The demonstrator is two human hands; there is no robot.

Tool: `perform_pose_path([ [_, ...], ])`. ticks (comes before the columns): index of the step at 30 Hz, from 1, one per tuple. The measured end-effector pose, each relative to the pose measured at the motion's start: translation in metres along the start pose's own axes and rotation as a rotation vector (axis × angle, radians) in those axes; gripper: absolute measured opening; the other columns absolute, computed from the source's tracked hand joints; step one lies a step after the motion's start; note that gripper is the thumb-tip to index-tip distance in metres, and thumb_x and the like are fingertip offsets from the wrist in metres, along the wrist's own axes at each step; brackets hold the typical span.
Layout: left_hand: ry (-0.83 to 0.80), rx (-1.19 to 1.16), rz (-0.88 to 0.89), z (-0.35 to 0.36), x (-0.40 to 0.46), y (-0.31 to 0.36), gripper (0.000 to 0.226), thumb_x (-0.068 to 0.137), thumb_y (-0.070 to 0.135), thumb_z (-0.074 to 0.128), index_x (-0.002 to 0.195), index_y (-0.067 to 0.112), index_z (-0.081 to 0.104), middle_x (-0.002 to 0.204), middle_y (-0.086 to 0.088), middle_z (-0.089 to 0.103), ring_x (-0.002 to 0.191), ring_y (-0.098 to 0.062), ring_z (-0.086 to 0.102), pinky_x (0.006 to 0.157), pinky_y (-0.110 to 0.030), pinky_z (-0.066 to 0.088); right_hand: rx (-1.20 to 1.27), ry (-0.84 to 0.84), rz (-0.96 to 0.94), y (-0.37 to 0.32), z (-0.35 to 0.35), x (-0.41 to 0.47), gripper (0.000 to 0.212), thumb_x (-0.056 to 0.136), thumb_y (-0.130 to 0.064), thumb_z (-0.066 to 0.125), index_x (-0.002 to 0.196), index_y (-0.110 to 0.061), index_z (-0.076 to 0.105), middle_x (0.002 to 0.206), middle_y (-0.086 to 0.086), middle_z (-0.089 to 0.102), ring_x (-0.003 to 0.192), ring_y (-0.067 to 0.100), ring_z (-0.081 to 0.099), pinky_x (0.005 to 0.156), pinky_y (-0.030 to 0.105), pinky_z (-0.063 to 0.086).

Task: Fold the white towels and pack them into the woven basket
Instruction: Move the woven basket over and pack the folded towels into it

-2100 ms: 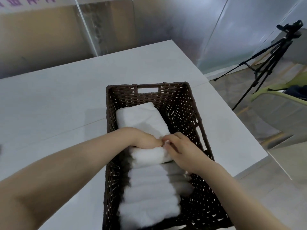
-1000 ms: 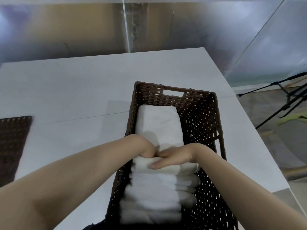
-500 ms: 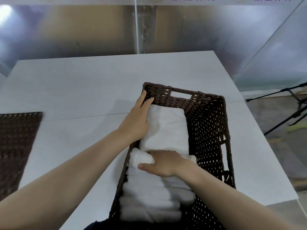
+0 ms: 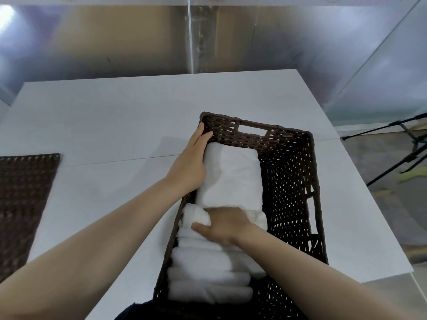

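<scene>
Head view: left hand (image 4: 189,166) flat beside towel (image 4: 231,179); right hand (image 4: 225,226) presses stack.

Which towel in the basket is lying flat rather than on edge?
The far towel, next to the basket's handle end, lies flat with its broad face up. The near towels stand on edge in a row.

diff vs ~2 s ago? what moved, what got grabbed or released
The left hand left the towel seam mid-basket and moved to the far left corner, fingers straight beside the flat folded towel. The right hand turned palm-down, pressing the rolled towels. Woven basket and towels stay put; the camera panned.
</scene>
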State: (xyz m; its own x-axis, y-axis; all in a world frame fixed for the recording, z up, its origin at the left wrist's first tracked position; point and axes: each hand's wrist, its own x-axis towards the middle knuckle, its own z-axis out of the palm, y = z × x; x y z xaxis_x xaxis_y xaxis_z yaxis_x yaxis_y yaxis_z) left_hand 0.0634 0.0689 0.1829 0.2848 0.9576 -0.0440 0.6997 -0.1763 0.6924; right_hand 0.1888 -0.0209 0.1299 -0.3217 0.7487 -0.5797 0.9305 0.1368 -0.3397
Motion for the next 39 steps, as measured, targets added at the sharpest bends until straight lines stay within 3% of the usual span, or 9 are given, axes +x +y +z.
perform_pose_path([
  [4,0.054,-0.014,-0.022,-0.002,-0.004,0.001,0.077,0.084,-0.011,0.033,0.154,0.019,0.025,0.164,0.012,0.002,0.147,-0.002,0.011,0.106,-0.012,0.016,-0.034,0.056,0.012,0.003,-0.001,-0.005,0.068,0.090,-0.072,0.034,0.143,-0.030,0.041,0.133,0.002,0.061,0.120,0.027,0.057,0.094,0.041,0.045],
  [7,0.098,-0.041,-0.060,-0.001,-0.004,0.000,0.075,0.083,-0.011,0.032,0.152,0.018,0.030,0.163,0.013,0.006,0.146,0.000,0.011,0.105,-0.009,0.012,-0.118,0.301,-0.116,0.008,-0.003,-0.017,0.063,0.095,-0.060,0.042,0.145,-0.023,0.035,0.127,0.007,0.061,0.112,0.030,0.058,0.087,0.040,0.044],
  [10,0.134,-0.045,-0.095,0.000,-0.003,-0.001,0.072,0.084,-0.010,0.032,0.150,0.018,0.034,0.163,0.012,0.009,0.146,0.000,0.013,0.104,-0.007,0.012,-0.144,0.416,-0.260,0.002,0.018,-0.027,0.073,0.095,-0.063,0.036,0.152,-0.019,0.029,0.146,0.014,0.047,0.126,0.034,0.049,0.103,0.046,0.041],
  [12,0.148,-0.043,-0.100,0.001,-0.002,-0.002,0.071,0.084,-0.010,0.032,0.150,0.018,0.035,0.163,0.010,0.010,0.146,-0.002,0.014,0.105,-0.008,0.012,-0.170,0.451,-0.240,-0.007,0.043,-0.026,0.079,0.096,-0.066,0.028,0.154,-0.013,0.028,0.154,0.021,0.036,0.135,0.039,0.042,0.111,0.053,0.034],
  [20,0.174,-0.049,-0.105,-0.002,0.000,-0.007,0.072,0.084,-0.010,0.033,0.151,0.017,0.034,0.163,0.008,0.012,0.147,-0.004,0.015,0.108,-0.012,0.014,-0.222,0.422,-0.225,-0.018,0.044,-0.014,0.085,0.095,-0.068,0.024,0.153,-0.006,0.028,0.158,0.020,0.028,0.147,0.036,0.025,0.116,0.052,0.009],
  [26,0.176,-0.034,-0.098,-0.006,0.001,-0.013,0.073,0.083,-0.011,0.032,0.151,0.016,0.033,0.164,0.007,0.012,0.148,-0.006,0.015,0.110,-0.015,0.013,-0.195,0.313,-0.230,-0.035,0.056,-0.001,0.090,0.095,-0.066,0.023,0.152,0.003,0.022,0.161,0.019,0.019,0.150,0.032,0.015,0.117,0.051,0.005],
  [31,0.201,-0.034,-0.117,-0.019,0.006,-0.023,0.073,0.083,-0.012,0.033,0.151,0.016,0.034,0.163,0.004,0.015,0.148,-0.010,0.017,0.111,-0.015,0.012,-0.170,0.304,-0.310,-0.012,0.010,-0.007,0.087,0.092,-0.071,0.006,0.157,-0.014,-0.007,0.164,0.005,-0.011,0.151,0.017,-0.015,0.121,0.039,-0.013],
  [35,0.265,-0.015,-0.157,-0.040,0.009,-0.043,0.070,0.085,-0.011,0.034,0.151,0.014,0.035,0.163,0.002,0.016,0.148,-0.013,0.018,0.112,-0.017,0.011,-0.156,0.347,-0.058,0.020,-0.020,-0.009,0.091,0.087,-0.073,-0.001,0.154,-0.014,-0.016,0.161,0.004,-0.022,0.149,0.020,-0.022,0.120,0.039,-0.016],
  [39,0.317,-0.002,-0.199,-0.055,0.009,-0.060,0.067,0.086,-0.010,0.034,0.150,0.011,0.036,0.163,0.004,0.017,0.148,-0.013,0.019,0.109,-0.015,0.012,-0.247,0.113,-0.008,0.013,-0.008,0.021,0.109,0.072,-0.085,-0.009,0.152,-0.012,-0.022,0.161,0.010,-0.025,0.148,0.023,-0.024,0.121,0.043,-0.014],
])
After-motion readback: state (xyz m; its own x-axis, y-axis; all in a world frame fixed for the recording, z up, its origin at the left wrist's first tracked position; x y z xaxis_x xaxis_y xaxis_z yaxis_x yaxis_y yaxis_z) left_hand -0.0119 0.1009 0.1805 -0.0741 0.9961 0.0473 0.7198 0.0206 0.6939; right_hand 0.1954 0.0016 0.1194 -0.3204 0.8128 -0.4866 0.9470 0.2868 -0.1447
